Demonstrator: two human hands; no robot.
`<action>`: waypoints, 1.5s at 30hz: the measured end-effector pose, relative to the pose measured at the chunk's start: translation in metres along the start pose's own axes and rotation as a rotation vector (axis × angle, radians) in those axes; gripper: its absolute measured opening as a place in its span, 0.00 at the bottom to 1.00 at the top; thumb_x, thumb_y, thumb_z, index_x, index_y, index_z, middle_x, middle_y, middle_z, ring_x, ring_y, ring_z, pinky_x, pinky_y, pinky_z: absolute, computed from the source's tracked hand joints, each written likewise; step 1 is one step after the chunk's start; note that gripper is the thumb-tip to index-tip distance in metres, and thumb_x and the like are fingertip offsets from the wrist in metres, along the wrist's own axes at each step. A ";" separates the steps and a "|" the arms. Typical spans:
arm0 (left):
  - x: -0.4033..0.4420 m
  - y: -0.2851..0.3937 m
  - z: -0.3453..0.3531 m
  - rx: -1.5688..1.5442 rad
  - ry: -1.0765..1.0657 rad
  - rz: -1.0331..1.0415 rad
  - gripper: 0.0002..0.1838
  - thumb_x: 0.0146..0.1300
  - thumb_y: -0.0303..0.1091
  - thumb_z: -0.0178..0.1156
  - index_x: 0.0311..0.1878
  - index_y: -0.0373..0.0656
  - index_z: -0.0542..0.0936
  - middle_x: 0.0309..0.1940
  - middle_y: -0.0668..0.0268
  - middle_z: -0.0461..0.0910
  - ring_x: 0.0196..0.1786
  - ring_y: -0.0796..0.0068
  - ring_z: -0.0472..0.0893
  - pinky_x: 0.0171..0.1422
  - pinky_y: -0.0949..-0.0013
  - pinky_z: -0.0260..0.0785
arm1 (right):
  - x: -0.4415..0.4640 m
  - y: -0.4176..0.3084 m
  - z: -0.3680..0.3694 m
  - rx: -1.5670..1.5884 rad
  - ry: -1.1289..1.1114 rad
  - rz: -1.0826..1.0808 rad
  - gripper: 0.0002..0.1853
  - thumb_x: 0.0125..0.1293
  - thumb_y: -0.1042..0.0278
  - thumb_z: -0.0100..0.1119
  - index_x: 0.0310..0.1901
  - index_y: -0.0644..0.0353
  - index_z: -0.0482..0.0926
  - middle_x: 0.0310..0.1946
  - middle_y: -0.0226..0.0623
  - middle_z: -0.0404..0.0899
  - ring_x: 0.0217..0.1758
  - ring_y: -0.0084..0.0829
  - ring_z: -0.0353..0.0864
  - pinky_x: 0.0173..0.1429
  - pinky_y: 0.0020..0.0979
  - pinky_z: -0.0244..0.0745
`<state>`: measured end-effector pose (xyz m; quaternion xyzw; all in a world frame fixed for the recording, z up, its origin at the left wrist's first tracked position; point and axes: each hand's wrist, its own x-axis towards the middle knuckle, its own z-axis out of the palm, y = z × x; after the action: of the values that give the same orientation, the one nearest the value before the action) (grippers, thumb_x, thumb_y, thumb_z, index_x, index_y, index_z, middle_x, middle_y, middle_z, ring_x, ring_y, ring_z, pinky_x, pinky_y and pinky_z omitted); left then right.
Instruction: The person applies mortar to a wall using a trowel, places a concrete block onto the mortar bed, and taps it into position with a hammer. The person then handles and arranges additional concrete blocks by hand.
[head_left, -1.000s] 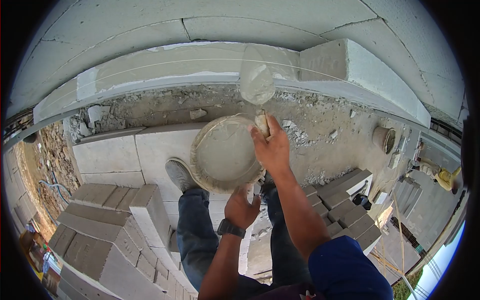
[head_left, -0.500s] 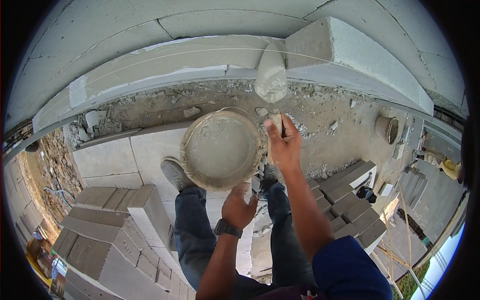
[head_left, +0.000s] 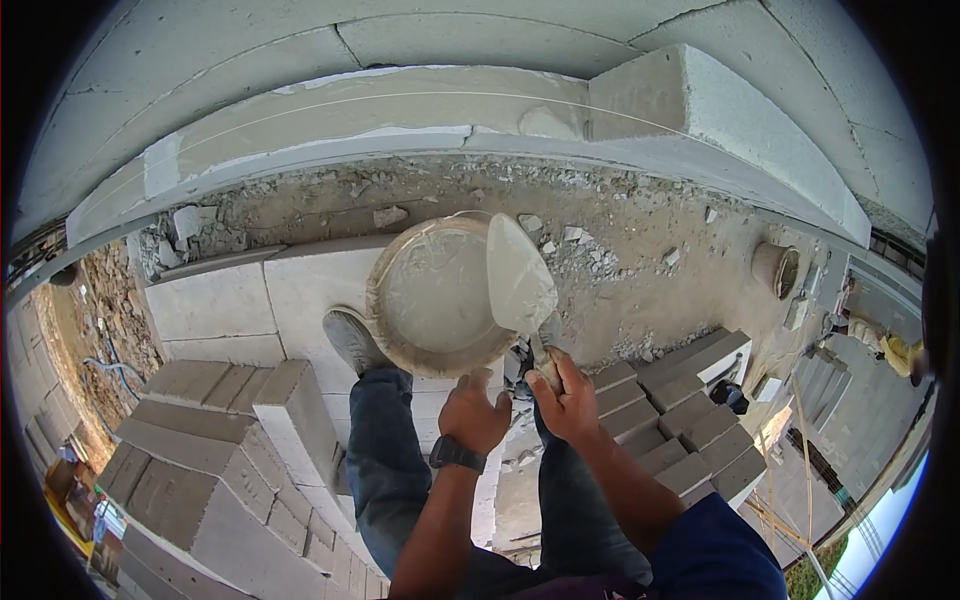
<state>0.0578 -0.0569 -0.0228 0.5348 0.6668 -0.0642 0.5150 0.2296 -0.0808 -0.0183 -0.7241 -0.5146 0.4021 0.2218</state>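
Observation:
My right hand is wrapped round the handle of a trowel. The trowel's mortar-coated blade points up and overlaps the right rim of a round bucket of wet grey mortar. At the bucket's lower edge is my left hand, with a black watch on the wrist; its fingertips meet the rim, and whether they grip it is hard to see. Beyond the bucket runs a low block course with grey mortar on top and a thin string above it. A larger block stands on its right part.
Stacked blocks stand at the lower left, and more blocks lie at the right. A small bucket sits on the rubble-strewn ground. At the far right is a person in yellow. My shoe is beside the mortar bucket.
The trowel has come back from the block course to the bucket's right rim, and my right hand has moved down toward me. A fresh mortar patch shows beside the larger block.

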 end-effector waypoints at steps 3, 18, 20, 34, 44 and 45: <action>0.000 -0.004 0.003 0.049 -0.023 -0.009 0.23 0.58 0.40 0.70 0.56 0.41 0.83 0.50 0.49 0.86 0.50 0.46 0.87 0.54 0.50 0.80 | -0.004 -0.003 0.010 -0.274 -0.220 0.017 0.22 0.71 0.57 0.65 0.58 0.64 0.77 0.42 0.50 0.85 0.42 0.51 0.89 0.42 0.46 0.84; -0.001 -0.009 0.002 0.157 -0.056 -0.097 0.24 0.59 0.39 0.66 0.58 0.42 0.80 0.50 0.51 0.84 0.50 0.47 0.86 0.54 0.48 0.79 | 0.035 -0.014 -0.017 -0.326 -0.510 0.115 0.27 0.67 0.56 0.68 0.60 0.64 0.76 0.45 0.57 0.86 0.47 0.57 0.88 0.51 0.49 0.83; 0.003 -0.005 -0.001 0.091 -0.060 -0.081 0.25 0.59 0.39 0.66 0.60 0.42 0.78 0.51 0.50 0.83 0.51 0.47 0.85 0.55 0.47 0.79 | 0.025 -0.017 -0.050 -0.243 -0.457 0.111 0.29 0.65 0.57 0.70 0.62 0.65 0.76 0.45 0.58 0.86 0.48 0.58 0.87 0.51 0.48 0.82; 0.009 -0.014 0.030 -0.068 0.034 0.116 0.24 0.59 0.36 0.66 0.59 0.40 0.79 0.51 0.48 0.85 0.52 0.43 0.86 0.57 0.47 0.78 | 0.156 0.027 -0.109 1.244 -0.109 0.339 0.20 0.74 0.68 0.60 0.64 0.65 0.77 0.34 0.36 0.82 0.30 0.21 0.82 0.26 0.24 0.82; 0.011 -0.011 0.029 -0.071 0.018 0.124 0.24 0.59 0.36 0.66 0.59 0.40 0.80 0.51 0.48 0.85 0.52 0.43 0.85 0.56 0.48 0.79 | 0.113 0.010 -0.154 1.318 -0.153 0.268 0.27 0.70 0.63 0.59 0.64 0.75 0.74 0.32 0.43 0.79 0.23 0.28 0.78 0.21 0.29 0.77; 0.011 -0.012 0.029 -0.070 0.021 0.128 0.24 0.59 0.36 0.66 0.59 0.39 0.80 0.51 0.47 0.85 0.52 0.43 0.85 0.56 0.48 0.79 | 0.103 0.014 -0.158 1.372 -0.212 0.265 0.27 0.69 0.64 0.60 0.64 0.75 0.74 0.34 0.45 0.80 0.26 0.29 0.80 0.23 0.29 0.79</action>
<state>0.0671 -0.0728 -0.0502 0.5585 0.6385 -0.0023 0.5295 0.3806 0.0239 0.0265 -0.4343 -0.0716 0.7277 0.5260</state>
